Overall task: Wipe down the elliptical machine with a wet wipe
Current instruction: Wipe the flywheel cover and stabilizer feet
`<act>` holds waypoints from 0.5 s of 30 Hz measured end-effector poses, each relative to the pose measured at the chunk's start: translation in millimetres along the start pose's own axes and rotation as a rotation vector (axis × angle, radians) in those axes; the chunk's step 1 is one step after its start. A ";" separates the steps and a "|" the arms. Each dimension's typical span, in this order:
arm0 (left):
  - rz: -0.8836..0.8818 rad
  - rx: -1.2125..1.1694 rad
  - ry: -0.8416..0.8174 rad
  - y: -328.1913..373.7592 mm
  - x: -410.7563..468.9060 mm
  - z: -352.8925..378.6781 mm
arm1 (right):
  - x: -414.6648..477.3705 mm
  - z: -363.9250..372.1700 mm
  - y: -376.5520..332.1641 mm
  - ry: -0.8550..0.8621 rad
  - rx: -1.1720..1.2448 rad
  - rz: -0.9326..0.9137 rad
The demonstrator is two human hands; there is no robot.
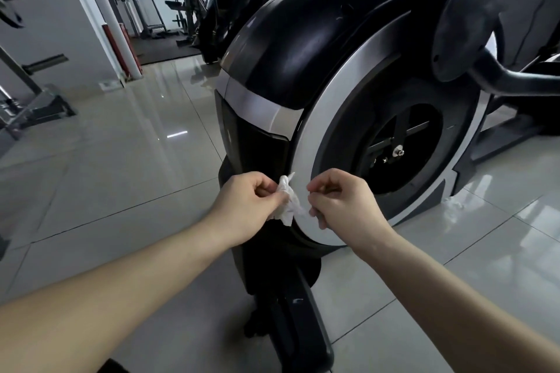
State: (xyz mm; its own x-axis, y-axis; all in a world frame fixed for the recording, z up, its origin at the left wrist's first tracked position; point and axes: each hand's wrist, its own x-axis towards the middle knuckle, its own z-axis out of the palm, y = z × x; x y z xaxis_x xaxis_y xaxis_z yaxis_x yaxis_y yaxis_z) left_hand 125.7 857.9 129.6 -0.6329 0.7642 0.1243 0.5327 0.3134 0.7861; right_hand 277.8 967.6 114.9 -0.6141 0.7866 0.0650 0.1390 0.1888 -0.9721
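The elliptical machine [318, 48] fills the middle and right of the head view, a black housing with a silver ring around the flywheel opening. A crumpled white wet wipe [288, 202] hangs in front of the ring's lower left part. My left hand [247, 206] pinches the wipe's left side. My right hand [342, 206] pinches its lower right corner. Both hands are held close together just in front of the housing, and whether the wipe touches the machine cannot be told.
The machine's black base bar [298, 321] runs toward me on the glossy tiled floor [121, 160]. A crank arm [463, 30] sticks out at upper right. Other gym machines [30, 100] stand at the left and at the back [185, 9]. A white pillar [106, 9] rises at upper left.
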 end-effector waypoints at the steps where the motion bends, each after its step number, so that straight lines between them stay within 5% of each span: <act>1: 0.010 -0.016 0.001 0.2 -0.2 -0.7 | -3.3 1.5 -4.5 -0.031 0.068 -0.005; 5: 0.085 -0.067 -0.064 2.2 -3.2 -1.3 | -9.1 14.6 -13.6 -0.099 0.245 -0.011; 9: 0.157 -0.059 -0.059 0.7 -4.2 -7.9 | -2.2 26.6 -13.7 0.006 0.293 -0.048; 15: 0.260 -0.108 -0.062 5.1 -1.2 -25.1 | 20.8 44.2 -23.5 0.225 0.026 -0.356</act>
State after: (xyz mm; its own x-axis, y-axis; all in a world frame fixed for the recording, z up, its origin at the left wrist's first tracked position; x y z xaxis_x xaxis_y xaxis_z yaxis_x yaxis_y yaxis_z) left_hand 115.1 844.4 148.7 -0.4459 0.8450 0.2951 0.6075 0.0436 0.7931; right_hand 227.5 953.5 129.2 -0.4353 0.7842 0.4422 -0.0726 0.4590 -0.8855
